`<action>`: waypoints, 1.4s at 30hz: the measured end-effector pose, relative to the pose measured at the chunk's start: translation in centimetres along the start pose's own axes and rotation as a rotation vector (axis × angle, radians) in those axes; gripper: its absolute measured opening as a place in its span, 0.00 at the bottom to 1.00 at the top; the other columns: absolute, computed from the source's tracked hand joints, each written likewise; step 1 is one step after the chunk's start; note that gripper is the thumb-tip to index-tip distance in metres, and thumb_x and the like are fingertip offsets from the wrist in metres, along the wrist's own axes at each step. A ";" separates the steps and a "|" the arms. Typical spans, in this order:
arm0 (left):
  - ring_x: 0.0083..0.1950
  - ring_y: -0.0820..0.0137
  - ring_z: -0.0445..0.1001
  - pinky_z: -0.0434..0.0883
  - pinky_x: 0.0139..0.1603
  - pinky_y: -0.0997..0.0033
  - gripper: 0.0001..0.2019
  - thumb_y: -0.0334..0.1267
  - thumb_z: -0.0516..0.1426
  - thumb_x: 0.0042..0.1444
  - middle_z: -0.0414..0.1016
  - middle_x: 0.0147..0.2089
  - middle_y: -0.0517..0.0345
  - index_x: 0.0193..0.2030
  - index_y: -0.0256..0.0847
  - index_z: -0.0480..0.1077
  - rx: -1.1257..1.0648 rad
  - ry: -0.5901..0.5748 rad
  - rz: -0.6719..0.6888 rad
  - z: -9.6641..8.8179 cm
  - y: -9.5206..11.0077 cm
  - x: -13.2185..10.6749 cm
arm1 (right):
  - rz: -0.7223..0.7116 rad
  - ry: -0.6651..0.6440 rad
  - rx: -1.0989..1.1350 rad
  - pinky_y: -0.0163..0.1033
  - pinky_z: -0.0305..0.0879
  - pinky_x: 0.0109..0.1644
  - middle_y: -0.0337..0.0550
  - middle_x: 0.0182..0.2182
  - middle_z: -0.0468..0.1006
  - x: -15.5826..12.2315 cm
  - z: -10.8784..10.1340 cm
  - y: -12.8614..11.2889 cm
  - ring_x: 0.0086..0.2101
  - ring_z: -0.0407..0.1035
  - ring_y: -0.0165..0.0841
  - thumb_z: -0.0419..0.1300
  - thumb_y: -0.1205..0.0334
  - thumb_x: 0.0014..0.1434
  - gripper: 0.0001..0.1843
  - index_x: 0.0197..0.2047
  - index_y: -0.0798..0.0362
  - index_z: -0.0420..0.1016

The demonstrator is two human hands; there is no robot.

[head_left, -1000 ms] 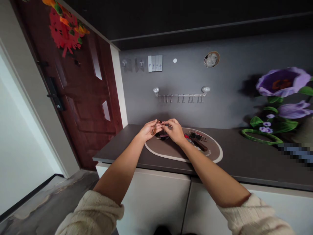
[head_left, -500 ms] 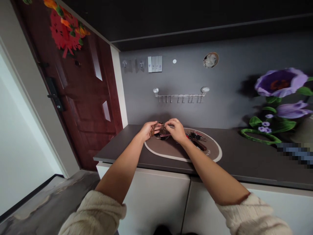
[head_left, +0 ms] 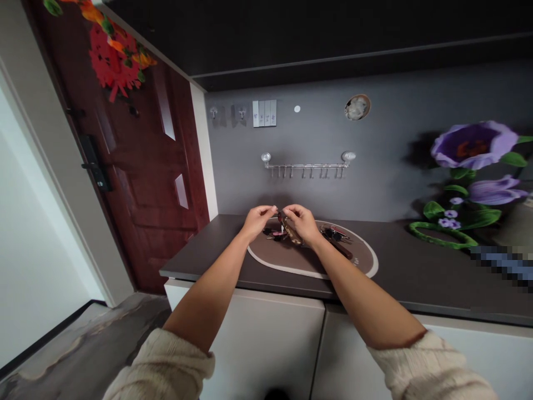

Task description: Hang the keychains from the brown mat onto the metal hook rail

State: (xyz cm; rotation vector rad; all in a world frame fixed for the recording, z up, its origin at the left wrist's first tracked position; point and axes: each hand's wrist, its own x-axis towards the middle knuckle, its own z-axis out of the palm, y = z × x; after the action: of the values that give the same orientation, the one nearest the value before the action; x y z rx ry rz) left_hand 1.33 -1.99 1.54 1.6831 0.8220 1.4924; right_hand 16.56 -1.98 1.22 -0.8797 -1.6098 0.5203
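Note:
Both my hands meet over the left end of an oval brown mat on a dark countertop. My left hand pinches its fingers at the top of a brown leather key strap. My right hand is closed on the same strap, which hangs down slanting between the hands. A bunch of keys lies on the mat just under my hands. A second bunch of keys with a dark red fob lies on the mat to the right of my right hand.
A chrome hook rail is fixed to the grey wall above the mat, with light switches higher up. A dark red door stands at the left. Purple flower decor fills the right wall. White cabinets sit below the counter.
The strap has passed from my left hand's side over to my right hand and now hangs slanting down. Both hands have lifted slightly; my left fingers have closed into a pinch.

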 end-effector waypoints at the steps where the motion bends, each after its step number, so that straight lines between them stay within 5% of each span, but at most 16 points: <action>1: 0.38 0.70 0.70 0.64 0.43 0.71 0.15 0.45 0.57 0.44 0.75 0.36 0.51 0.34 0.36 0.73 0.002 -0.025 0.001 0.1 0.0 -0.1 | -0.014 -0.011 -0.019 0.35 0.60 0.39 0.41 0.28 0.72 0.0 0.0 0.0 0.30 0.65 0.28 0.53 0.55 0.50 0.12 0.30 0.56 0.69; 9: 0.34 0.71 0.70 0.65 0.40 0.71 0.11 0.38 0.59 0.41 0.75 0.33 0.52 0.33 0.36 0.74 0.057 -0.058 -0.005 0.1 -0.1 0.0 | -0.078 -0.037 -0.099 0.34 0.59 0.37 0.40 0.27 0.70 0.0 0.0 0.0 0.29 0.63 0.28 0.51 0.54 0.51 0.13 0.31 0.56 0.68; 18: 0.33 0.72 0.69 0.64 0.37 0.73 0.15 0.43 0.59 0.42 0.75 0.33 0.53 0.33 0.35 0.74 0.038 -0.135 -0.016 0.3 0.0 -0.3 | 0.076 0.010 0.097 0.33 0.59 0.30 0.38 0.22 0.68 0.0 0.1 -0.6 0.23 0.60 0.25 0.56 0.49 0.46 0.17 0.29 0.56 0.68; 25: 0.30 0.74 0.69 0.64 0.35 0.74 0.13 0.43 0.59 0.41 0.74 0.30 0.55 0.31 0.35 0.73 -0.070 -0.008 -0.017 0.4 -0.5 0.2 | 0.177 -0.024 0.307 0.34 0.60 0.32 0.38 0.24 0.70 -0.3 0.2 -0.8 0.24 0.62 0.25 0.60 0.50 0.41 0.18 0.30 0.56 0.68; 34: 0.33 0.73 0.70 0.64 0.37 0.74 0.14 0.43 0.57 0.44 0.74 0.33 0.53 0.33 0.35 0.71 -0.123 0.106 -0.021 0.6 -0.9 0.5 | 0.113 -0.008 0.152 0.34 0.60 0.35 0.37 0.24 0.68 0.7 0.5 -0.8 0.26 0.61 0.26 0.58 0.51 0.44 0.16 0.28 0.56 0.67; 42: 0.30 0.73 0.69 0.63 0.34 0.75 0.15 0.45 0.48 0.52 0.73 0.29 0.54 0.30 0.36 0.70 0.375 0.339 0.042 -0.8 -3.2 1.6 | 0.212 0.007 0.233 0.31 0.60 0.28 0.33 0.20 0.64 3.9 0.7 -2.2 0.21 0.59 0.22 0.55 0.55 0.50 0.11 0.27 0.55 0.62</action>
State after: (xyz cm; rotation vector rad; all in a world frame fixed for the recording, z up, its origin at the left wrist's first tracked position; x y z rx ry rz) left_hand 0.77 1.11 -0.31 1.7374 1.3228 1.7646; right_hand 15.16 -0.19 5.19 -0.8781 -1.4231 0.8356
